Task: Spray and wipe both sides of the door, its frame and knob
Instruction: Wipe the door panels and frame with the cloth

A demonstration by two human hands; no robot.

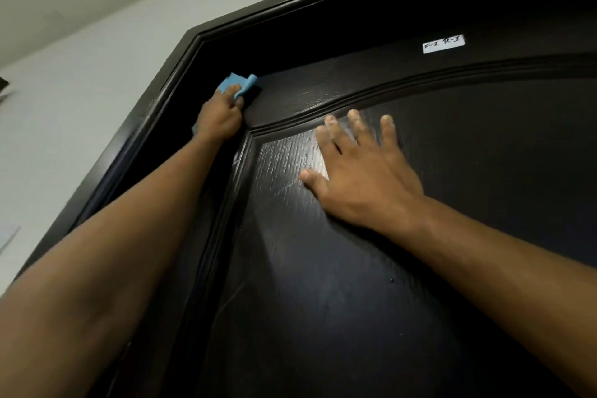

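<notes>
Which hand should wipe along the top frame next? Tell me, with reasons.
Left. The left hand already grips the blue cloth at the upper corner of the frame. The right hand holds nothing; it lies flat on the door panel.

The dark wood-grain panelled door [355, 268] carries a small white paper label [444, 43] near its top, with a spread hand [365, 171] flat on it.

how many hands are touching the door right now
2. The left hand grips a blue cloth at the door's upper left corner, beside the frame. The right hand rests flat, fingers spread, on the upper panel.
</notes>
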